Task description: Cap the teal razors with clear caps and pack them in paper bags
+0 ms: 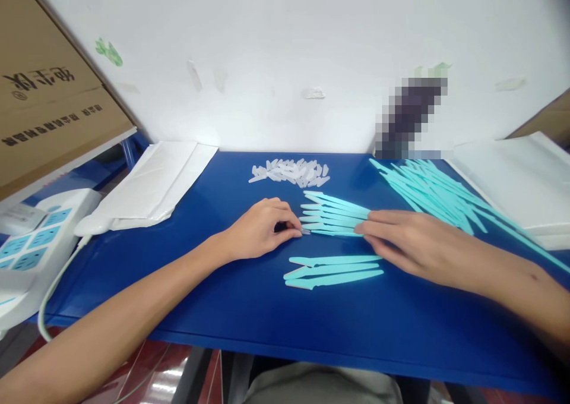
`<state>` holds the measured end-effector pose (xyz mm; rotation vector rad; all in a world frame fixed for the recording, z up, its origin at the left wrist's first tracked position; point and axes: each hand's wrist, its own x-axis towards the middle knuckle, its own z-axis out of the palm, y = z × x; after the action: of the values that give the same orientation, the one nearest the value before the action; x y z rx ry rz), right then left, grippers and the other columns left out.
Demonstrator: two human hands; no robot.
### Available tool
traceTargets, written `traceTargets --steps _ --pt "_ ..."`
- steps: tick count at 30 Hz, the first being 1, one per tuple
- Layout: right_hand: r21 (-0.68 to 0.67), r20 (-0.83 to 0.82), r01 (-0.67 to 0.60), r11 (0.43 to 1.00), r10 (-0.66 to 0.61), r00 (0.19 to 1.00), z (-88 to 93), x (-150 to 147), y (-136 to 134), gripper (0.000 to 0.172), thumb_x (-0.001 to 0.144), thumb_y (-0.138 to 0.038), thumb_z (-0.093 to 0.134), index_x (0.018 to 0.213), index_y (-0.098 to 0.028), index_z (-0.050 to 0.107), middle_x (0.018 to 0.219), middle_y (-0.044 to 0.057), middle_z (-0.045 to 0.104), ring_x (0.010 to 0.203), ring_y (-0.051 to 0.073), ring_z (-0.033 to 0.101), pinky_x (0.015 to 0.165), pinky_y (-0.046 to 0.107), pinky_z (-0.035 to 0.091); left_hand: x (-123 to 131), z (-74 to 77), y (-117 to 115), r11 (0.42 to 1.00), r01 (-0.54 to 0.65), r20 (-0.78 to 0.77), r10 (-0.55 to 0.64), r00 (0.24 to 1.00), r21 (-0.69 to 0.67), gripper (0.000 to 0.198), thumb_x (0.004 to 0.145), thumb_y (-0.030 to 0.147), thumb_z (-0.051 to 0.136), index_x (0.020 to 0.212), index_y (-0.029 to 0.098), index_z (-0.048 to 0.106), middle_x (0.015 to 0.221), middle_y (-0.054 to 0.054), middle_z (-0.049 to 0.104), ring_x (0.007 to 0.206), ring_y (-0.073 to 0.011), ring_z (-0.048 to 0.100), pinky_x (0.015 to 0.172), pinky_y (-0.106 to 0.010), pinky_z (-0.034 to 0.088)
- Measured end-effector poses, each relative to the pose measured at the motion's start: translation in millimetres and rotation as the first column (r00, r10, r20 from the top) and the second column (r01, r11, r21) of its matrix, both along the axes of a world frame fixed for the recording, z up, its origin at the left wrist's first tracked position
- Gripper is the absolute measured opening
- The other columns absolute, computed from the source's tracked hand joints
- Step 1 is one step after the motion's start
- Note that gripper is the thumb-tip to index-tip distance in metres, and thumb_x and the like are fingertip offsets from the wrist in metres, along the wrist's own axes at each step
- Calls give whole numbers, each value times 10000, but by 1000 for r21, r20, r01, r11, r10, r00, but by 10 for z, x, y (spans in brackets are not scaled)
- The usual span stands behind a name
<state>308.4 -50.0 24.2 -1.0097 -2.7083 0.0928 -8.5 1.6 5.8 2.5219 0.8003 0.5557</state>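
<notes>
Several teal eyebrow razors (336,214) lie side by side in a fan on the blue table, their blade ends to the left. My right hand (412,237) has its fingers closed on the handle ends of this fan. At the blade ends, my left hand (262,229) pinches a small clear plastic cap (305,232), partly hidden by the fingertips, against the lowest razor's tip. Nearer to me lie three more razors (333,271), apart from the fan, with reddish-brown edges showing. A heap of clear caps (291,172) sits beyond my hands.
A loose pile of teal razors (439,193) lies at the back right, beside white plastic packets (512,178). White bags (151,184) and a power strip (48,243) with a cable are on the left, below a cardboard box (53,95). A white panel (267,53) rises behind the table.
</notes>
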Motion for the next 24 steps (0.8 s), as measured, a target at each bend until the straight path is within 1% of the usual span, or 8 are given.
traceTargets --steps 3,7,10,13,17,20,22,24 --pt "-18 44 -6 1000 7 999 2 -7 2 296 1053 -233 411 1115 -186 697 878 69 683 665 182 627 592 318 439 -4 -5 0 1000 0 8 0 1000 6 112 985 260 692 979 204 789 899 -29 728 828 -171 618 815 -324 460" --pt "16 33 -36 999 35 999 -21 -72 -16 295 1052 -221 412 1106 -182 699 897 78 685 698 190 633 631 329 458 63 -18 -19 1000 12 22 -12 1000 14 130 993 278 686 955 207 788 895 -24 736 848 -174 641 812 -330 451" --pt "53 37 -75 996 73 997 -46 -134 -35 286 1049 -211 419 1087 -179 701 889 78 674 730 196 633 672 332 467 151 -36 -45 998 30 -1 -30 1000 63 119 979 266 711 912 208 790 855 -16 727 851 -179 646 781 -333 411" --pt "107 50 -74 991 69 996 -60 -170 -45 297 1053 -205 412 1072 -166 707 881 81 670 734 202 630 679 341 468 187 -75 -76 992 48 -5 -48 999 117 112 975 245 719 905 193 789 838 -20 721 835 -179 644 767 -332 386" --pt "134 48 -83 988 77 996 -70 -191 -47 305 1053 -202 420 1067 -159 722 890 86 688 748 206 644 714 353 484 173 -123 -97 984 89 -8 -88 996 157 141 1002 248 677 932 179 779 878 -33 734 840 -173 654 807 -333 414" --pt "156 56 -75 985 67 996 -88 -193 -43 299 1042 -194 436 1058 -161 732 890 84 700 739 203 644 726 356 483 216 -64 -18 976 89 -19 -87 996 201 184 1021 269 640 934 173 770 894 -46 742 841 -175 662 801 -331 438" --pt "195 87 -63 979 47 995 -107 -179 -30 295 1039 -203 445 1066 -168 737 874 79 701 727 205 641 729 364 479 241 -3 32 969 55 28 -64 998 242 215 1028 300 619 945 169 768 879 -54 741 825 -176 666 767 -325 453" --pt "246 124 -44 968 13 992 -128 -154 -9 302 1046 -220 441 1078 -179 738 859 74 701 729 211 641 734 371 476 180 -38 -70 975 10 126 -39 991 222 238 1030 322 596 971 172 771 843 -56 737 777 -170 663 718 -317 476"
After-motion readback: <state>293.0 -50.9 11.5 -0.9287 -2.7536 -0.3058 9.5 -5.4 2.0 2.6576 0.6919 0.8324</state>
